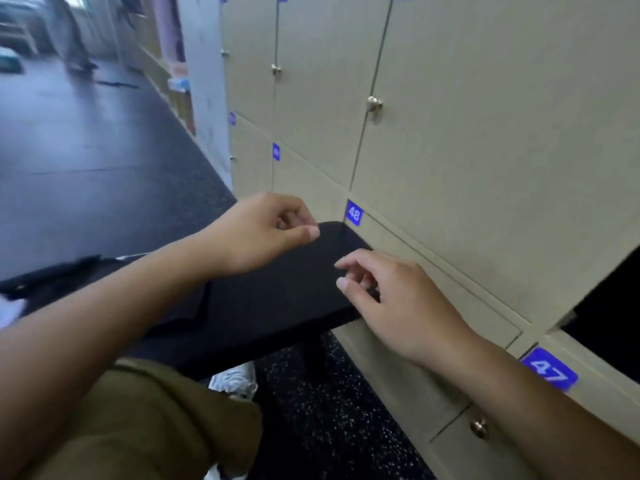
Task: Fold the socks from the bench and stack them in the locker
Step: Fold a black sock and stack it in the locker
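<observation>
**Two hands over a dark worktop, socks hard to see**

While I look down, both hands hang over the black worktop (277, 299) by the lockers (450, 133). The left hand (263, 233) has curled fingers, thumb near fingertip, and I cannot tell if that grip holds anything. The right hand (391, 292) has loose, bent fingers, holding nothing. Dark cloth (52, 278) lies at the worktop's far left, blurred, maybe socks. An open locker (609, 299) is cut off at the right edge; its inside is black.
</observation>
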A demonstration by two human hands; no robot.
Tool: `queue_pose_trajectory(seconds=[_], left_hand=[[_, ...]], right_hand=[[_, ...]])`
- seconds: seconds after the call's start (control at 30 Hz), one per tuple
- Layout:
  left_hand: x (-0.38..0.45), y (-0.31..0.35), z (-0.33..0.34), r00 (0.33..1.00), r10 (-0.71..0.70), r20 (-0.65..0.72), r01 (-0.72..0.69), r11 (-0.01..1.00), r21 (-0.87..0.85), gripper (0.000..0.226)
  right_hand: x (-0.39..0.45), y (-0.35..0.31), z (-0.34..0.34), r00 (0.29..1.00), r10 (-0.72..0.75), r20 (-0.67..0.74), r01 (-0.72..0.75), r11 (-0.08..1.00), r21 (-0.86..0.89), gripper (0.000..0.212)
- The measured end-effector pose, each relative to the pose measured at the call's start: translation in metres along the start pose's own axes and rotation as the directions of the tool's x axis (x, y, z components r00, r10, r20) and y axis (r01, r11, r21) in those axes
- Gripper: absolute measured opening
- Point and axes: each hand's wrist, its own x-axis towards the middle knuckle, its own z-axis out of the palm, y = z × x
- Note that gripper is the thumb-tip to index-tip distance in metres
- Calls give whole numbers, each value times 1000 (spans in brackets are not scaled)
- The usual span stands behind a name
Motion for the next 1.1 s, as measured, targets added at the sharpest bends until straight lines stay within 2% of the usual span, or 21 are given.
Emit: queue_pose_trajectory(seconds=[0.17, 0.4, 0.43, 0.5, 0.6, 0.73, 0.83, 0.9, 1.03, 1.1], left_hand=[[-9, -17, -16, 995, -98, 8, 97, 995, 27, 17], [-29, -63, -43, 955, -294, -32, 295, 945, 139, 15], [-31, -73, -46, 946, -323, -22, 321, 927, 196, 20], [-34, -93, -49, 911, -412, 15, 378, 850, 367, 45], [-41, -119, -50, 794, -605, 64, 457, 662, 595, 86], [-52, -145, -51, 679, -730, 80, 514, 550, 659, 107], [-63, -161, -51, 631, -757, 169, 488, 557, 672, 108], [-68, -166, -48, 633, -752, 183, 477, 565, 674, 103], [-68, -169, -44, 697, -702, 148, 494, 619, 611, 86], [-66, -169, -43, 726, -674, 139, 501, 656, 564, 67]], right_hand=[[20, -6, 31, 986, -51, 156, 54, 998, -17, 24], [43, -9, 64, 968, -11, 250, -18, 993, 115, 29], [46, -9, 68, 967, -3, 256, -31, 991, 128, 30], [52, -10, 74, 963, 14, 267, -56, 987, 151, 31], [58, -12, 81, 962, 22, 272, -72, 982, 174, 32], [62, -15, 89, 952, 23, 304, -78, 982, 171, 34], [61, -16, 91, 947, 30, 318, -88, 981, 170, 34], [61, -16, 91, 947, 36, 320, -94, 981, 170, 34], [60, -17, 89, 945, 45, 322, -104, 981, 166, 35], [59, -17, 88, 943, 53, 329, -113, 980, 165, 38]])
